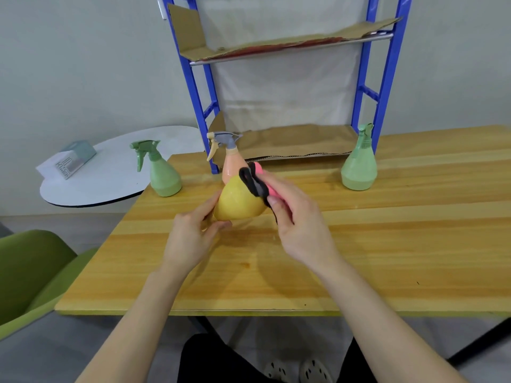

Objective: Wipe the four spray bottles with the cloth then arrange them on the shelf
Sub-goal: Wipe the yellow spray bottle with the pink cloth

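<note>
My left hand [193, 233] grips a yellow spray bottle [237, 200], tipped so its round body faces me; its spray head is hidden. My right hand [298, 219] presses a pink, grey and black cloth [257, 183] against the bottle's upper right side. Behind it a peach bottle [231, 161] with a grey trigger stands on the wooden table [387, 244]. One green bottle [161, 172] stands at the table's left corner, another green bottle [359, 164] at the right, beside the blue shelf [387, 64]. The shelf's two cardboard-lined levels hold no bottles.
A round white side table [110, 172] with a small grey box [76, 158] sits to the left. A green chair [30, 275] is at the near left. My legs and shoes show below the table's front edge.
</note>
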Motion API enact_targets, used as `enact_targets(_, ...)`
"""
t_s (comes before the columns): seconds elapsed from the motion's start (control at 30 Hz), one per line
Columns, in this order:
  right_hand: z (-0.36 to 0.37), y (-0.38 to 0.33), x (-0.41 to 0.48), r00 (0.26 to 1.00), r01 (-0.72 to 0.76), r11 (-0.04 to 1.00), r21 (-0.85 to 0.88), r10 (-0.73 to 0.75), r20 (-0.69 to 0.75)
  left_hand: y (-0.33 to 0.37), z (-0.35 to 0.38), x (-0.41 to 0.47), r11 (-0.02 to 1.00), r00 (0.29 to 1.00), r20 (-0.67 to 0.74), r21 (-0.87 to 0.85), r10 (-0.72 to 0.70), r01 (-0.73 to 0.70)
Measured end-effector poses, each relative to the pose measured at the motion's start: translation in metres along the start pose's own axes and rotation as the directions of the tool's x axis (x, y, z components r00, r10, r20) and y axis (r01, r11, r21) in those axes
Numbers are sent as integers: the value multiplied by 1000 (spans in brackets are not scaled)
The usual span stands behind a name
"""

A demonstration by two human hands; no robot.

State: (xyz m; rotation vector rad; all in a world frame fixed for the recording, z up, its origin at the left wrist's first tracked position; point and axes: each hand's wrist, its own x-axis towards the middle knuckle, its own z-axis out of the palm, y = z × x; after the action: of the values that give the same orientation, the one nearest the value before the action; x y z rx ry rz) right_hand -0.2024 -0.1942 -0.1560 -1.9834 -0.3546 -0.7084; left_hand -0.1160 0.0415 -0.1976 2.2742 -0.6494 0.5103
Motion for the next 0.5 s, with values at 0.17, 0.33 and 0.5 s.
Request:
enact_targets(0.17, 3, 17, 13, 993, -114, 992, -53, 115, 22, 9, -4, 1, 994, 999, -48, 104, 20, -15)
enact_targets(0.33, 10, 2, 1, 999, 31, 996, -89, -27, 42, 17, 2, -5, 984, 1000, 5, 178, 10, -11)
enact_targets(0.5, 9, 16, 21, 989, -147, 972, -182, 149, -3, 25, 5, -2, 936, 997, 7, 345, 77, -75)
